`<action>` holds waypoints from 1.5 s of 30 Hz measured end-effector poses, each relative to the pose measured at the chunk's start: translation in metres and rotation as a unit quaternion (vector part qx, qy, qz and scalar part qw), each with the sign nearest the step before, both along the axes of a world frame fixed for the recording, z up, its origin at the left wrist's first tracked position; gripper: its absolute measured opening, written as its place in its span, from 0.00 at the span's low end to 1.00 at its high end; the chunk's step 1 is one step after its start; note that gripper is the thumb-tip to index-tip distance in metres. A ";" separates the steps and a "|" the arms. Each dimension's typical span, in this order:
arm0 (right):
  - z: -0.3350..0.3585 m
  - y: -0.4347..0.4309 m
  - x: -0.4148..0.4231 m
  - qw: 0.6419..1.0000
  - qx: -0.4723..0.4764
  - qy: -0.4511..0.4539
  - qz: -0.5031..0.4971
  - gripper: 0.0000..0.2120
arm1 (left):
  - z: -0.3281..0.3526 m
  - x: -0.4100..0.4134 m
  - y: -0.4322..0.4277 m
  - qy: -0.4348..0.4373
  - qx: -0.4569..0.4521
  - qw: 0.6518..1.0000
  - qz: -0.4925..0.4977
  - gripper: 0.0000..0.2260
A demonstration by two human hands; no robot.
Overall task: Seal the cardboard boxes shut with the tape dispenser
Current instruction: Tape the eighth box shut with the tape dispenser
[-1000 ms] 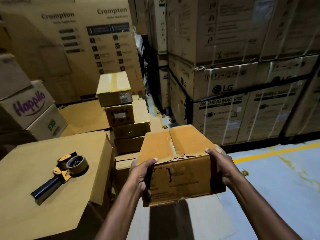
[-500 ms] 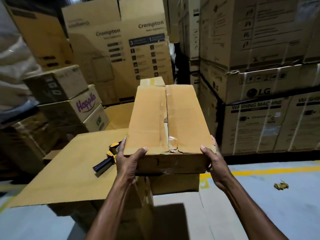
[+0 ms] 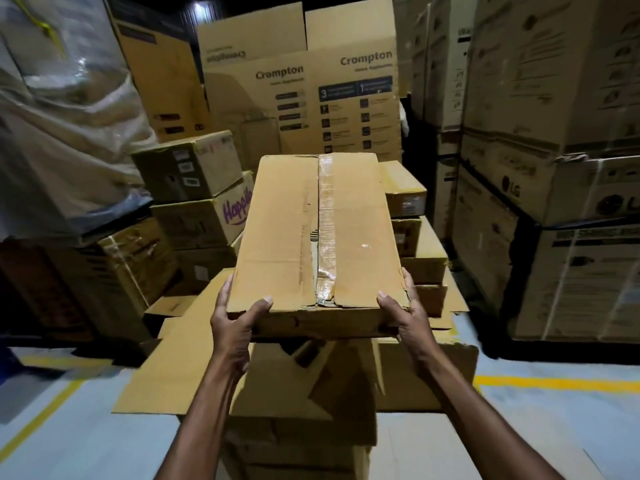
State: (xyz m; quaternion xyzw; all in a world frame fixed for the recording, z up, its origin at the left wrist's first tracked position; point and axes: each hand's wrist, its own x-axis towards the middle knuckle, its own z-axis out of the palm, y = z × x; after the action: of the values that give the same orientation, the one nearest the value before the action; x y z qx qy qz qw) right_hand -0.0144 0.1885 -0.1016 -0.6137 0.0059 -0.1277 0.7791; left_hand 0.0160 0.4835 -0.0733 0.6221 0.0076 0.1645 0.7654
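From my station I have the long brown cardboard box [image 3: 284, 237] held up at the centre of the view, clear of the pile below, its near end towards me and its far end pointing at the stacks. A strip of clear glossy tape [image 3: 327, 220] runs the length of its top along the middle seam, crumpled where it meets the near edge. The left hand [image 3: 233, 320] clasps the near left corner, thumb on the top face, fingers up the side; the right hand [image 3: 407, 317] grips the near right corner the same way. Beneath the box I see a flat brown cardboard sheet [image 3: 173, 368] spread over a pile of cartons. Just behind, to the right, stands a stack of small brown boxes [image 3: 405, 192]; to the left a carton with purple Happilo lettering [image 3: 197, 223] sits under another box. Further back are tall Crompton cartons [image 3: 311, 105], big LG cartons [image 3: 571, 202] along the right, and a plastic-wrapped bundle [image 3: 62, 116] on the left. The grey floor [image 3: 554, 427] carries a yellow line [image 3: 554, 384].
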 end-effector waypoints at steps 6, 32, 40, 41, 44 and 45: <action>0.005 0.133 0.077 0.999 0.028 0.015 0.016 0.37 | 0.001 0.070 0.138 0.016 -0.003 1.000 0.010 0.40; -0.087 0.292 0.199 0.969 -0.160 0.187 0.003 0.32 | -0.111 0.183 0.282 0.164 0.026 0.983 0.081 0.35; -0.107 0.282 0.170 0.896 -0.160 0.221 -0.350 0.16 | -0.119 0.185 0.276 0.174 0.022 0.978 0.113 0.32; -0.107 0.279 0.169 0.882 -0.108 0.276 -0.366 0.18 | -0.119 0.185 0.274 0.174 0.023 0.977 0.121 0.31; -0.117 0.264 0.173 0.854 0.022 0.401 -0.331 0.27 | -0.120 0.184 0.271 0.180 0.024 0.975 0.129 0.30; -0.120 0.260 0.176 0.853 0.064 0.417 -0.308 0.26 | -0.118 0.183 0.270 0.179 0.022 0.976 0.125 0.30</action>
State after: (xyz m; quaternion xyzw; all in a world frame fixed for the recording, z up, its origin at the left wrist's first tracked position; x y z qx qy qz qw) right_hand 0.1617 0.4481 -0.2211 -0.5248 0.5270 -0.0926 0.6620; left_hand 0.1992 0.7537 -0.1915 0.6520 0.2190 0.1449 0.7113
